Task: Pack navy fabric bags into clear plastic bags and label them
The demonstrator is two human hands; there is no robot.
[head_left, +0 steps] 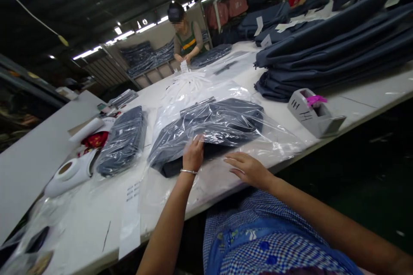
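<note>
A folded dark blue garment point(219, 126) lies partly inside a clear plastic bag point(274, 139) on the white table point(371, 94). My left hand point(192, 154), with a thin bracelet at the wrist, rests fingers forward on the near end of the bagged garment, pressing the plastic. My right hand point(247, 168) lies flat and open on the bag's loose near edge, just right of the left hand. Neither hand grips anything.
A bagged dark garment point(124, 139) lies to the left, beside a white tape roll point(69, 172) and red cloth point(95, 139). A grey tape dispenser point(314, 111) stands at right before a tall stack of dark garments point(338, 47). A person point(185, 36) works at the far end.
</note>
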